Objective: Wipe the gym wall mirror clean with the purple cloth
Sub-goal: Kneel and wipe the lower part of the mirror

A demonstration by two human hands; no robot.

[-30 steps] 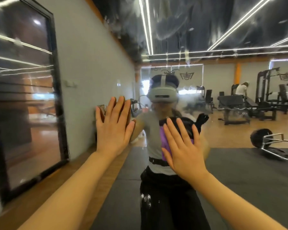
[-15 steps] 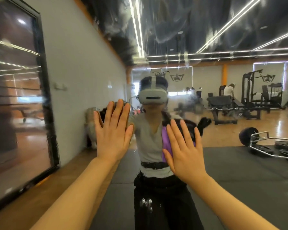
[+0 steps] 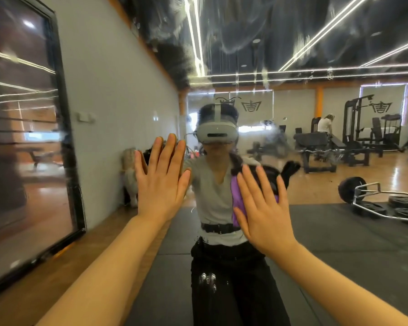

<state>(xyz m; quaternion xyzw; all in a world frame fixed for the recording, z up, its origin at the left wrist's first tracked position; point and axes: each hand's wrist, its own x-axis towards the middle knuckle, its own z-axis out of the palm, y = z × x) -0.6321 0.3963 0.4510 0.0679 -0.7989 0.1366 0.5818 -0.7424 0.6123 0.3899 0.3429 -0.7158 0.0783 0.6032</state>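
Left hand (image 3: 161, 180) flat on mirror (image 3: 292, 43), fingers straight and spread, right hand (image 3: 262, 208) likewise spread, pressing purple cloth (image 3: 236, 198) against the streaked glass

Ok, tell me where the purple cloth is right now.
In the head view the purple cloth is pressed flat against the mirror under the right hand, right of centre, with the left hand flat alongside.

Mirror (image 3: 292, 55): fills the view, streaked and smeared toward 12 o'clock.
Left hand (image 3: 161, 182): flat on the glass at 10 o'clock of centre, fingers (image 3: 169, 151) straight, pointing up.
Right hand (image 3: 264, 212): just right of centre, fingers spread, pressing the cloth (image 3: 236, 198) to the glass.
Cloth: purple, showing at the hand's 9 o'clock edge.
Reflection: person in a headset (image 3: 216, 135), gym machines at 2 o'clock.
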